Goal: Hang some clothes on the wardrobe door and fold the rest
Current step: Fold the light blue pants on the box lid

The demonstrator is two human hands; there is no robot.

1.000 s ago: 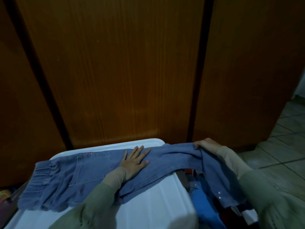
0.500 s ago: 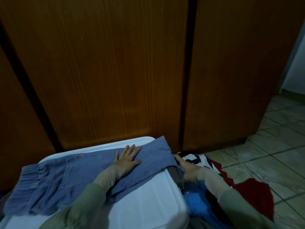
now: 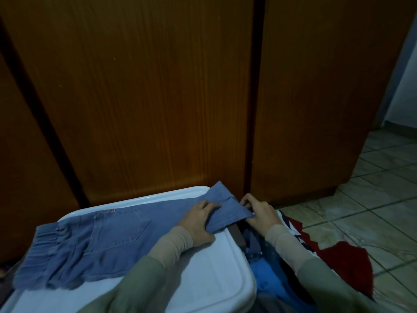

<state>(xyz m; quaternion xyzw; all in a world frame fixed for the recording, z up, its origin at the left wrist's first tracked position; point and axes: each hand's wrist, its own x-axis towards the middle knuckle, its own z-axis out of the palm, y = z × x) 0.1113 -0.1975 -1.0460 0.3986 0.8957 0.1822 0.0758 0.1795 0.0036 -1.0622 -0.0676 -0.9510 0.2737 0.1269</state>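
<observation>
1. The jeans [image 3: 108, 240] lay across the white lid [image 3: 203, 279], waistband at the left, in front of the wardrobe doors [image 3: 146, 98].
2. 1 second before, the legs hung off the right edge of the lid; now they were doubled back, and the fold sat at that edge.
3. The left hand [image 3: 198, 222], flat on the cloth a moment ago, now gripped the folded part, with the fingers curled under the top layer.
4. The right hand [image 3: 259, 213] had come in from the side and pinched the corner of the fold.
5. I judged 1 fold was nearly made; the pile [image 3: 338, 263] at the right, red and blue, waited still.
</observation>
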